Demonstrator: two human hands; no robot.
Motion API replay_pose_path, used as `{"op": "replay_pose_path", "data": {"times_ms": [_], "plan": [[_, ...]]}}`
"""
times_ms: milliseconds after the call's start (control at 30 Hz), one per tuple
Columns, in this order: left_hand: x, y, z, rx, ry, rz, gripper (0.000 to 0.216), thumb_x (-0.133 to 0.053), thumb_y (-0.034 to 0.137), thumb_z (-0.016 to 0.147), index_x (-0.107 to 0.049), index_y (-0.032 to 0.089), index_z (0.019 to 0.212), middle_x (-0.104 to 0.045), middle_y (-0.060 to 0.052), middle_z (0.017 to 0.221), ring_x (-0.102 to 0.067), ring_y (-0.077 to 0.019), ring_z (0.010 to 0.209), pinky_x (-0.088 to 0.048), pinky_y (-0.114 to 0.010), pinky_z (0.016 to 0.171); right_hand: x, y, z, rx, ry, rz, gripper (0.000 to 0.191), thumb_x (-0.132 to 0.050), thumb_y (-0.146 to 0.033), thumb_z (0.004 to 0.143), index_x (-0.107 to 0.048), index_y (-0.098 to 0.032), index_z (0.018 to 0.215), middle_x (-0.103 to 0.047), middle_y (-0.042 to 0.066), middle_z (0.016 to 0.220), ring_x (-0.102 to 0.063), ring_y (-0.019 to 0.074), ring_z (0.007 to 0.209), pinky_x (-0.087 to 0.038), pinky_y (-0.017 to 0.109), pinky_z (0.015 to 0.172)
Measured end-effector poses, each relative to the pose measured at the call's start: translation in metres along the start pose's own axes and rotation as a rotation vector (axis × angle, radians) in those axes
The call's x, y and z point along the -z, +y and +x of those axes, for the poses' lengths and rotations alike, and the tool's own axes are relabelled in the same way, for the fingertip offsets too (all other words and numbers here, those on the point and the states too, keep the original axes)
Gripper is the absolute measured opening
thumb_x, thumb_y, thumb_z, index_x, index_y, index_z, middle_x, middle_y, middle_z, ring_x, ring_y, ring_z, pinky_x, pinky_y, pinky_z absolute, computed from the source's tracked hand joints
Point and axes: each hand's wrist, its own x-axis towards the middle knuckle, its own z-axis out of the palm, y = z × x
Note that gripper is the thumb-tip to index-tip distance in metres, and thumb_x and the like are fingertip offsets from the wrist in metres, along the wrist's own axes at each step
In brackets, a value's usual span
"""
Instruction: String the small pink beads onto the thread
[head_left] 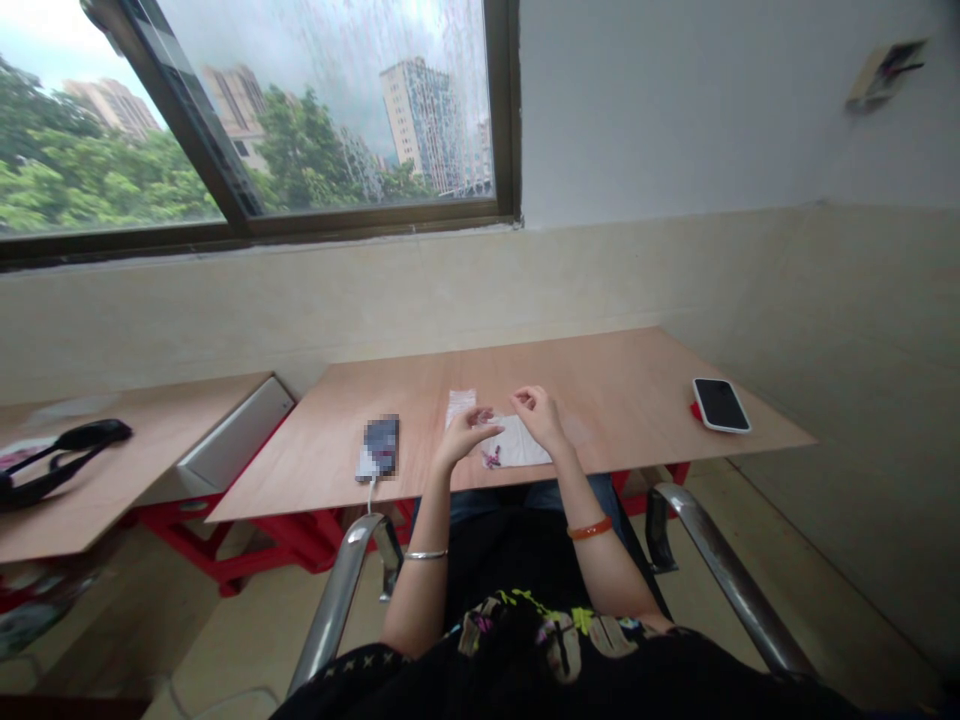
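Note:
Above the near middle of the table, my left hand (463,438) is raised with its thumb and fingers apart, and nothing shows between them. To its right, my right hand (538,415) has its fingertips pressed together in a pinch. Whatever may be in that pinch is too small to make out. Beneath both hands lies a white sheet (517,452), possibly cloth or paper. Small dark pink-purple pieces (492,458) rest on its left corner. Just behind my left hand is a small whitish packet (460,400), partly covered by the fingers.
The wooden table (600,370) stands against a tiled wall below a window. A phone with a white cable (382,445) lies on the left; another phone in a white case (720,405) lies at the right. Metal chair armrests (337,590) flank me. A second table (187,420) stands left.

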Motion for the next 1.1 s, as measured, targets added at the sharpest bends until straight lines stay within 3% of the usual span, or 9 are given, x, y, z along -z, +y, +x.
{"op": "replay_pose_path", "data": {"times_ms": [200, 367, 467, 1100], "plan": [[0.003, -0.003, 0.004, -0.03, 0.04, -0.019, 0.046, -0.078, 0.037, 0.067, -0.065, 0.012, 0.103, -0.067, -0.01, 0.097, -0.062, -0.0203, 0.091, -0.048, -0.036, 0.085, -0.011, 0.026, -0.013, -0.118, -0.236, -0.096, 0.019, -0.054, -0.028, 0.088, -0.065, -0.013, 0.084, -0.067, 0.007, 0.084, -0.06, 0.0164, 0.077, -0.043, 0.025, 0.07], [0.005, -0.005, 0.003, -0.025, 0.087, -0.023, 0.042, -0.077, 0.035, 0.068, -0.066, 0.013, 0.102, -0.068, -0.011, 0.101, -0.063, -0.0216, 0.094, -0.048, -0.035, 0.086, -0.032, 0.039, -0.033, -0.075, -0.538, -0.051, 0.005, -0.07, -0.018, 0.074, -0.072, -0.015, 0.077, -0.068, 0.002, 0.073, -0.06, 0.0132, 0.068, -0.04, 0.02, 0.062], [0.006, -0.005, 0.003, -0.026, 0.096, -0.02, 0.042, -0.077, 0.034, 0.069, -0.066, 0.013, 0.105, -0.068, -0.011, 0.104, -0.063, -0.0221, 0.096, -0.047, -0.036, 0.088, -0.045, 0.046, -0.041, -0.062, -0.657, -0.043, 0.007, -0.073, -0.014, 0.07, -0.074, -0.015, 0.076, -0.069, 0.002, 0.071, -0.06, 0.0124, 0.066, -0.04, 0.018, 0.06], [0.006, -0.003, 0.004, -0.021, 0.087, -0.023, 0.043, -0.078, 0.034, 0.069, -0.066, 0.013, 0.105, -0.068, -0.012, 0.103, -0.063, -0.023, 0.096, -0.048, -0.037, 0.088, -0.054, 0.051, -0.047, -0.069, -0.677, -0.148, 0.01, -0.072, -0.018, 0.069, -0.075, -0.015, 0.077, -0.069, 0.003, 0.071, -0.058, 0.0128, 0.064, -0.035, 0.02, 0.057]]}}
